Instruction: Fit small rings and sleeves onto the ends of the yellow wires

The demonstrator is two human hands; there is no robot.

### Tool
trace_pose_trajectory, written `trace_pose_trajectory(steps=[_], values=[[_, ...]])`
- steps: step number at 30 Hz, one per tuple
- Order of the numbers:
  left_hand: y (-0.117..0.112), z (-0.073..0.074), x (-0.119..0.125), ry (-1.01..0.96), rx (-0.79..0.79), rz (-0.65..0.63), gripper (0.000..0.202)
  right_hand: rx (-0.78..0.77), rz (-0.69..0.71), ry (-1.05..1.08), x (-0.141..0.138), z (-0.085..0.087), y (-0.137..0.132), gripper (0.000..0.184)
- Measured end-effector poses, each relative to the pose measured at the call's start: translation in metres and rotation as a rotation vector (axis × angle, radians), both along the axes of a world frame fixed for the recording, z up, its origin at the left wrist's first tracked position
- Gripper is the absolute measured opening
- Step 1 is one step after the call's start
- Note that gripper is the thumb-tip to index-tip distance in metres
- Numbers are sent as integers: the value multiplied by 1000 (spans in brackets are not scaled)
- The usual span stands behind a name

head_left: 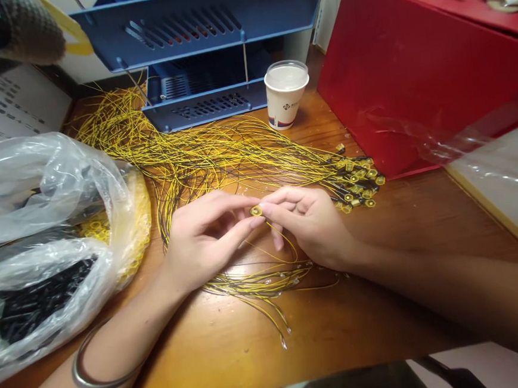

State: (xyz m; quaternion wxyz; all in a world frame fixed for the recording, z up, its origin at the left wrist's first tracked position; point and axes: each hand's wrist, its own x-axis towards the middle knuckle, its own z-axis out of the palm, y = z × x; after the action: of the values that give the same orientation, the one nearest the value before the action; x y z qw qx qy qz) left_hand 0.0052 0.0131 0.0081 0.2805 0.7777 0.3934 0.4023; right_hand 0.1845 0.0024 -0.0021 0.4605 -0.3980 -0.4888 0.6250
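Note:
My left hand is closed in a pinch, with a small translucent yellow cap at the tips of thumb and index finger. Against the cap's right side, my right hand is pinched on a thin yellow wire, which loops down below the fingers; the exact grip is hidden. Below the hands lies a bunch of yellow and black wires with small clear tips. Behind them spreads a large bundle of similar wires, ending at the right in a cluster of yellow caps.
On the left, a clear plastic bag holds yellow caps and black tubes. A blue tiered tray stands at the back beside a lidded paper cup. A red box borders the wooden table at right.

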Motion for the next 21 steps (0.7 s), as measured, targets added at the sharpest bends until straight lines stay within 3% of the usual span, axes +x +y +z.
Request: trace_pose_trajectory(steps=[3,8,12,18,21], values=[[0,0,-2,36,98,57,10,2,-54,-18,-2,0,0,20],[-1,-3,-4,21,102,89,14,10,-68,-57,-1,0,0,34],[1,-1,-4,12,158,49,17,8,20,18,3,-4,2,22],[0,4,-1,48,168,0,14,26,277,56,7,-2,7,41],[0,5,0,88,224,-32,14,-4,277,59,6,1,7,33]])
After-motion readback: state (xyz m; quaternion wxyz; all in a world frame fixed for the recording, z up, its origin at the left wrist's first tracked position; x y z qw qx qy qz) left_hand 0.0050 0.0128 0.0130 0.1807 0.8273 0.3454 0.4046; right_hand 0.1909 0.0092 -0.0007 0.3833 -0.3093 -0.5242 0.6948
